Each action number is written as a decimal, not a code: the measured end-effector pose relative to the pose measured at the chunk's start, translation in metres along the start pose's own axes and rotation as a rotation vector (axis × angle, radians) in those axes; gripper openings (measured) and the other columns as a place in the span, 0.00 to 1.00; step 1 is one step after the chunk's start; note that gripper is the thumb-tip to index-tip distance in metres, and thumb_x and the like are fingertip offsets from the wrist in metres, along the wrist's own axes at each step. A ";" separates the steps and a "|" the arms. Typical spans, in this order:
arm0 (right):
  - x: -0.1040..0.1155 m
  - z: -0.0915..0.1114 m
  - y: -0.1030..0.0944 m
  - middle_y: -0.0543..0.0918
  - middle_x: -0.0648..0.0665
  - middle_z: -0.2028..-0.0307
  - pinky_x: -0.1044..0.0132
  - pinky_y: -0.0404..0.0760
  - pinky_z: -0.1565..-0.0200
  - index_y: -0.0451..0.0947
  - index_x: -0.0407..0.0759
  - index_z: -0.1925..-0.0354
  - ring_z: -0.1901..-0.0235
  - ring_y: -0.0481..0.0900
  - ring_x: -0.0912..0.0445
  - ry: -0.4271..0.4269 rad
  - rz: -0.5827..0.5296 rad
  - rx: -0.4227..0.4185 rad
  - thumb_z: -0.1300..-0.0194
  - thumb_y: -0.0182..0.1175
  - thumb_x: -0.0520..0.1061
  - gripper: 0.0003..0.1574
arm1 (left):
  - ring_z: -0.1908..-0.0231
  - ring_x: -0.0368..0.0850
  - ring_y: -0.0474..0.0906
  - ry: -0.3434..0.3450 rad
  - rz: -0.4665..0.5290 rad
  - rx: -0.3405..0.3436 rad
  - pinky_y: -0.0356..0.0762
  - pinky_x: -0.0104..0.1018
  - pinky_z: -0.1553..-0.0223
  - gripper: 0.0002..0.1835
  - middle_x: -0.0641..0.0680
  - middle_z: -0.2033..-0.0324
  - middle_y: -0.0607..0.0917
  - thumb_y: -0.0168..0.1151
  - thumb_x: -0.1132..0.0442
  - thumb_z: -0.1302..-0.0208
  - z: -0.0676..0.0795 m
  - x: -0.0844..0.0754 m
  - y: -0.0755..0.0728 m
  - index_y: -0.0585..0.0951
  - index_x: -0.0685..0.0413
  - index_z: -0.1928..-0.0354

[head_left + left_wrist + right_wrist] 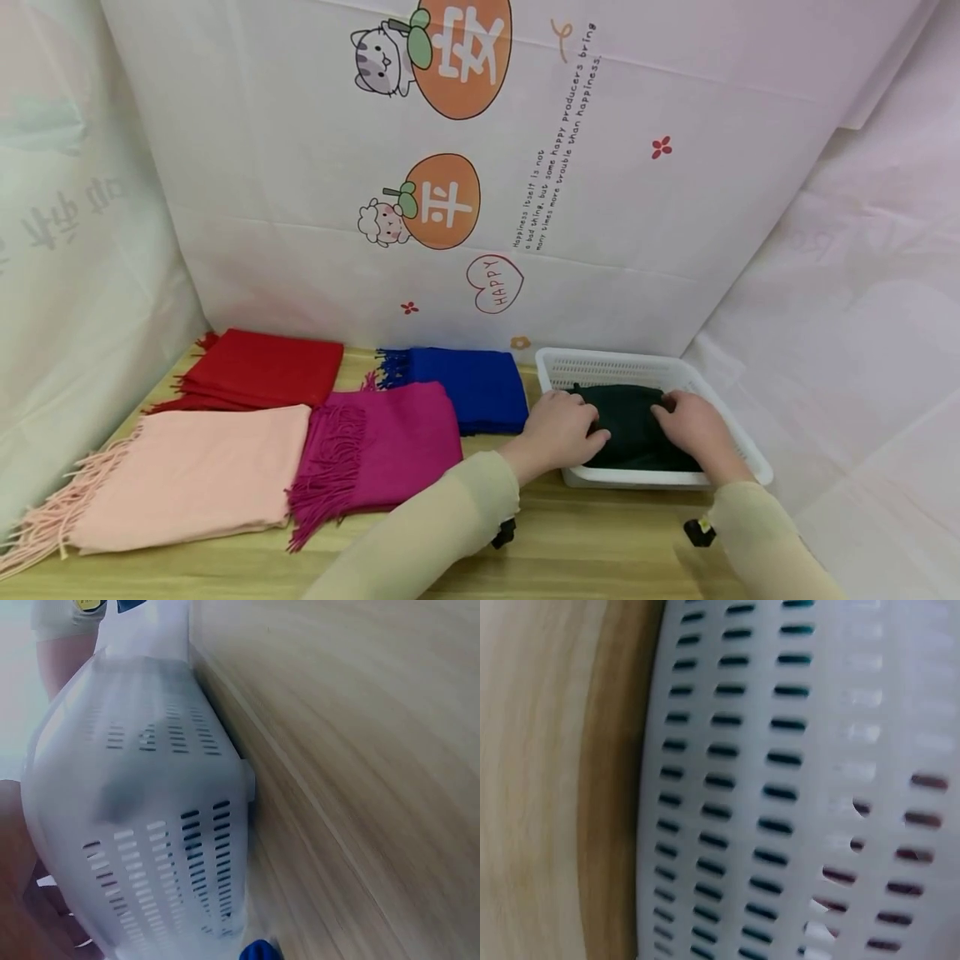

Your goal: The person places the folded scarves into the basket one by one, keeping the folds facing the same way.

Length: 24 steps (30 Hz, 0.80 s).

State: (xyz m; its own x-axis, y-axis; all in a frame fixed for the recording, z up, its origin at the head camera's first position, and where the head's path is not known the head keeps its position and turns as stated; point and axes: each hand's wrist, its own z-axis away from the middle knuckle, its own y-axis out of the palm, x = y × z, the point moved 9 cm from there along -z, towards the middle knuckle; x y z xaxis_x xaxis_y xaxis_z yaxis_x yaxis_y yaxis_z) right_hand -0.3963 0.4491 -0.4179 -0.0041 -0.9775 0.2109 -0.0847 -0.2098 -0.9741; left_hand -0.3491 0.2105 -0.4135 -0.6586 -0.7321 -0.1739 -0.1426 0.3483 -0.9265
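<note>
A folded dark green scarf (626,425) lies inside a white plastic basket (637,478) at the right of the table. My left hand (557,429) reaches over the basket's left rim and grips the scarf's left side with bent fingers. At the opposite side, my right hand (693,427) pinches the scarf's right edge between thumb and fingers. In the left wrist view, fingers of my left hand (56,922) show beside the slotted basket wall (172,795). Only the basket's side (735,780) and wood fill the right wrist view; the scarf's underside is hidden.
Left of the basket lie folded fringed scarves: blue (472,387), magenta (408,446), red (270,367) and pale pink (202,475). They rest on a wooden table (585,550). A printed white sheet (300,167) hangs behind, with white sheets on both sides.
</note>
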 end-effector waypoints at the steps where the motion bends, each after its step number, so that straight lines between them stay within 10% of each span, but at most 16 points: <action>1: 0.002 0.000 0.000 0.81 0.19 0.38 0.28 0.79 0.39 0.77 0.20 0.34 0.40 0.81 0.24 -0.002 -0.007 -0.001 0.16 0.59 0.51 0.34 | 0.46 0.39 0.83 -0.007 0.004 -0.003 0.77 0.36 0.37 0.21 0.42 0.50 0.89 0.57 0.37 0.15 0.002 0.002 -0.002 0.92 0.39 0.45; 10: 0.033 0.014 -0.003 0.79 0.20 0.35 0.29 0.79 0.40 0.71 0.23 0.26 0.38 0.79 0.26 -0.004 -0.098 -0.006 0.14 0.58 0.58 0.41 | 0.27 0.45 0.75 -0.051 0.088 -0.044 0.73 0.41 0.26 0.30 0.51 0.28 0.81 0.56 0.34 0.16 0.016 0.024 -0.012 0.85 0.44 0.28; 24: 0.076 0.031 -0.001 0.81 0.22 0.37 0.30 0.81 0.42 0.73 0.26 0.26 0.39 0.82 0.28 -0.076 -0.153 -0.107 0.15 0.61 0.58 0.41 | 0.27 0.48 0.76 -0.076 0.070 -0.051 0.74 0.44 0.26 0.35 0.52 0.29 0.82 0.56 0.31 0.17 0.033 0.041 -0.027 0.82 0.48 0.25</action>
State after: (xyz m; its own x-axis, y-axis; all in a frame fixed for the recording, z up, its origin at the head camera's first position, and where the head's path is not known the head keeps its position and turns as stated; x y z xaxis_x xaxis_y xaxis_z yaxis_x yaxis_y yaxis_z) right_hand -0.3652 0.3741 -0.4030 0.0921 -0.9342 0.3446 -0.1842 -0.3560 -0.9161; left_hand -0.3477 0.1515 -0.4068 -0.6109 -0.7463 -0.2641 -0.1372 0.4283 -0.8931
